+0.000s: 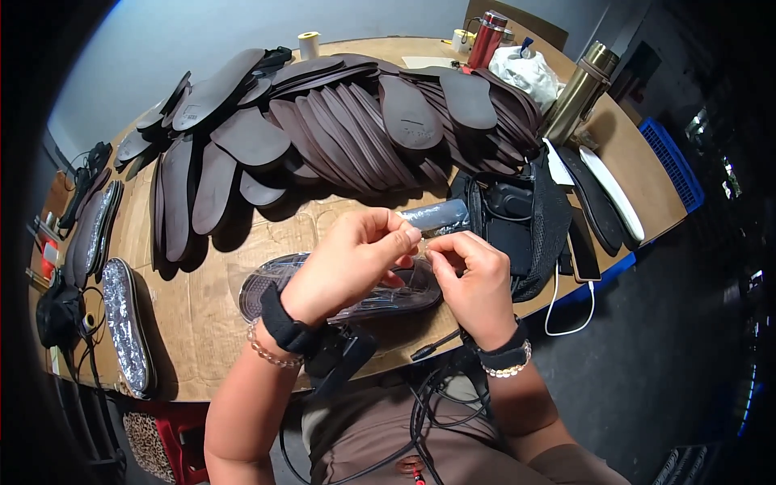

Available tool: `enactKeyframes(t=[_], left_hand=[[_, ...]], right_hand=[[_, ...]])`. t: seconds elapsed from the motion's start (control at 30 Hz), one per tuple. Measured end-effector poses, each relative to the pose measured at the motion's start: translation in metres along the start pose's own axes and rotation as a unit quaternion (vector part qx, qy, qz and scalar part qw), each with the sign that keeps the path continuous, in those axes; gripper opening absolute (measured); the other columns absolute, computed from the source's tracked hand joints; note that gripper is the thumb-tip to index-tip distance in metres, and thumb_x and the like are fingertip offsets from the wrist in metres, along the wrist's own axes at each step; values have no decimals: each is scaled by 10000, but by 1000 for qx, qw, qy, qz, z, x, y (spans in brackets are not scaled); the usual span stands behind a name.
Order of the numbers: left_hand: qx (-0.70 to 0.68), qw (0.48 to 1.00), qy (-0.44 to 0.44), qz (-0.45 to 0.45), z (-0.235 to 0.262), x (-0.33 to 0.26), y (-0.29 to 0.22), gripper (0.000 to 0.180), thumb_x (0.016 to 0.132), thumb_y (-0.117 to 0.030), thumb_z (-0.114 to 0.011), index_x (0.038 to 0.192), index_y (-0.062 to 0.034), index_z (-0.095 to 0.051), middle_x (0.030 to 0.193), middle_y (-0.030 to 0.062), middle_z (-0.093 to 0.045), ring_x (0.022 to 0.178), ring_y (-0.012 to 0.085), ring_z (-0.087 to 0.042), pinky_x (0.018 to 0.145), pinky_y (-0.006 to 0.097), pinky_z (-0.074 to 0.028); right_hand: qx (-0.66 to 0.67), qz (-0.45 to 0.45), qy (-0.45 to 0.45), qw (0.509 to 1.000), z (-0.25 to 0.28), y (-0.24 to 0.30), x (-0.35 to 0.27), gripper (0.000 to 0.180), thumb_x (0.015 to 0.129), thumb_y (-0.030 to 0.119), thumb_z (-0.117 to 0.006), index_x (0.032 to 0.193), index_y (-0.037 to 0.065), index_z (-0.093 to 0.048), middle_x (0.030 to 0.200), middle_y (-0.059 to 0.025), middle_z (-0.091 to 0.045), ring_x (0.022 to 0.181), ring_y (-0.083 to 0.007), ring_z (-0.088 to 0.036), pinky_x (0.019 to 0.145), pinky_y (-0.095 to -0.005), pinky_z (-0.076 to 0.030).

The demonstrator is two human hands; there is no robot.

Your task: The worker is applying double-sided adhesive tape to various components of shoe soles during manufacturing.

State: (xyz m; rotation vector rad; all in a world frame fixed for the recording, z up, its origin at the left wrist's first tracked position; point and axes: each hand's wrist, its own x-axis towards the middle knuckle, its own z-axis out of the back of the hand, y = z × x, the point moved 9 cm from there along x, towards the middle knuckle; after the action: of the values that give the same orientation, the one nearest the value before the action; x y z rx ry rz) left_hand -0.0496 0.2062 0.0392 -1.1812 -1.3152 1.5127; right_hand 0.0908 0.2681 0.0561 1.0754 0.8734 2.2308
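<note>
In front of me lies a pair of dark insoles in a clear plastic bag (263,297), partly covered by my left hand (360,255). The thumb and fingers of that hand are pinched together above the bag. Close by on its right, my right hand (475,279) pinches too, its fingertips almost meeting the left ones. What sits between the fingertips is too small to make out. Just beyond them is a shiny plastic-wrapped piece (436,217). Both wrists wear black bands and bead bracelets.
A large heap of dark insoles (347,133) spreads across the far table. Wrapped insoles (128,327) lie at the left. On the right are an open black bag (517,218), a phone (582,246) with a white cable and a gold flask (580,93). Black cables hang over my lap.
</note>
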Motion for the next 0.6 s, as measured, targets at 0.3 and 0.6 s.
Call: enactKeyframes(t=[0.3,0.6], left_hand=[[243,967,-25,-71,-1,-5,-8,244,1044,-159,-643,1081,74,-707,851,27,-702,726,83,-642,663,253,-551],[178,984,20,-6,-6,6,15,213,1021,-178,-699,987,29,-661,791,-8,-653,722,62,-607,645,244,-528]], right_hand=[[32,-22,-6,999,0,1,1,61,897,-45,-712,941,-26,-675,873,-123,-706,721,-227,-738,635,-317,-580],[20,-16,-1,1000,-2,5,0,70,892,-45,-721,934,-25,-668,862,-126,-703,688,-219,-730,622,-312,-577]])
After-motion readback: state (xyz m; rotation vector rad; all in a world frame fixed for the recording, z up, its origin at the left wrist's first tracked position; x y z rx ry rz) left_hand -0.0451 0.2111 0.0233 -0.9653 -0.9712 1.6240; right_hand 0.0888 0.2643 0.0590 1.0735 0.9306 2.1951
